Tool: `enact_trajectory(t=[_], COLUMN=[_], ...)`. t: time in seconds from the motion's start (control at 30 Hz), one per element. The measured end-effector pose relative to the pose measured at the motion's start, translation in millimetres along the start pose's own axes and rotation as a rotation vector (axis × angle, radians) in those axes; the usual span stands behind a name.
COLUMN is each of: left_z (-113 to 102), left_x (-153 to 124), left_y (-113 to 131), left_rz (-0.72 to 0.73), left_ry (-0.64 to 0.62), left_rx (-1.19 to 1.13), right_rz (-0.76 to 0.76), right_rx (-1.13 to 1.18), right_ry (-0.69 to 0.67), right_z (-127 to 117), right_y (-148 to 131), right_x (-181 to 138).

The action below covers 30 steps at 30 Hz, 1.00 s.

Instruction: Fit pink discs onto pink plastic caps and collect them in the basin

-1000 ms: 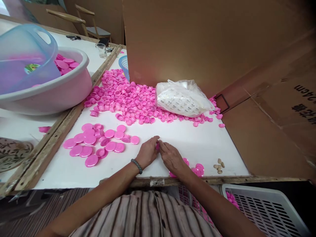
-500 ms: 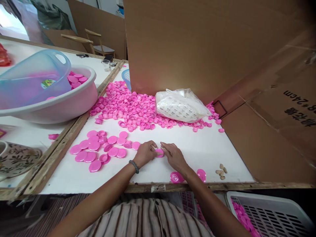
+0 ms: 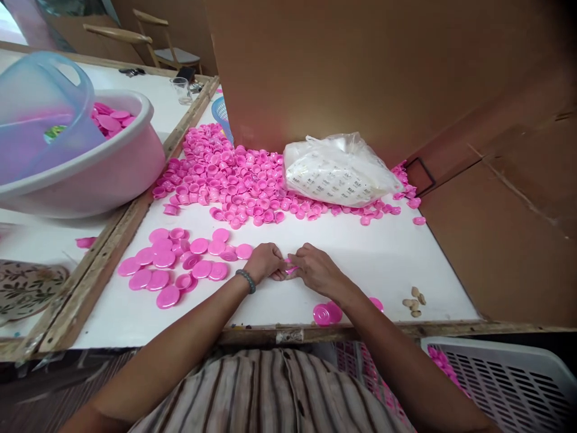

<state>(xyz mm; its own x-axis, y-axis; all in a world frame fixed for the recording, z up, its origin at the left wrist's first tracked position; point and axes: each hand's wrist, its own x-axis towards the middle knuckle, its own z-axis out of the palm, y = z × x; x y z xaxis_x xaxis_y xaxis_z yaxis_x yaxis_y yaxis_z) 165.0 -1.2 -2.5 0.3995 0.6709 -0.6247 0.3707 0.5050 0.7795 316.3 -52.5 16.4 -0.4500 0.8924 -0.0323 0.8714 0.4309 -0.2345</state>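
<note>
My left hand (image 3: 265,262) and my right hand (image 3: 315,269) meet fingertip to fingertip over the white tabletop (image 3: 360,258), both pinching one small pink cap (image 3: 289,267) that is mostly hidden by the fingers. A group of flat pink lids (image 3: 175,264) lies just left of my left hand. A long heap of small pink caps (image 3: 238,180) runs across the far side of the table. Two pink lids (image 3: 327,313) rest near the front edge beside my right wrist.
A clear plastic bag (image 3: 338,171) of printed white pieces lies on the cap heap. A white basin (image 3: 99,162) with pink lids and a blue tub (image 3: 31,114) stands at left. Cardboard walls (image 3: 496,228) close the back and right. A slatted white crate (image 3: 500,385) sits lower right. Small tan bits (image 3: 415,304) lie at front right.
My hands stay together at the same spot; the pink cap, plainly visible between the fingers half a second ago, is now almost covered. The camera view has shifted slightly.
</note>
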Motion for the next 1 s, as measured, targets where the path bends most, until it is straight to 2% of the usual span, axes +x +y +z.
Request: enact_trajectory(t=[0.13, 0.27, 0.37, 0.43, 0.5, 0.63, 0.83, 1.0], left_z=[-3, -2, -2, -3, -4, -5, -1, -2], left_x=[1, -3, -6, -7, -6, -5, -8, -10], left_y=[1, -3, -7, -8, -9, -7, 4, 4], left_rz=[0.004, 0.129, 0.208, 0.224, 0.213, 0.164, 0.068, 0.069], left_ry=[-0.024, 0.039, 0.021, -0.039, -0.086, -0.103, -0.090, -0.076], left_rx=[0.020, -0.013, -0.031, -0.038, -0.045, -0.012, 0.043, 0.091], right_rz=[0.028, 0.187, 0.284, 0.254, 0.169, 0.079, 0.175, 0.288], right_rx=[-0.009, 0.010, 0.170, 0.278, 0.336, 0.389, 0.514, 0.691], right_ry=[0.007, 0.174, 0.252, 0.229, 0.143, -0.001, 0.069, 0.127], right_z=[1, 12, 16, 12, 5, 0, 16, 23], right_y=[-1, -11, -13, -11, -7, 1, 5, 1], right_x=[-1, -13, -22, -23, -21, -10, -4, -12])
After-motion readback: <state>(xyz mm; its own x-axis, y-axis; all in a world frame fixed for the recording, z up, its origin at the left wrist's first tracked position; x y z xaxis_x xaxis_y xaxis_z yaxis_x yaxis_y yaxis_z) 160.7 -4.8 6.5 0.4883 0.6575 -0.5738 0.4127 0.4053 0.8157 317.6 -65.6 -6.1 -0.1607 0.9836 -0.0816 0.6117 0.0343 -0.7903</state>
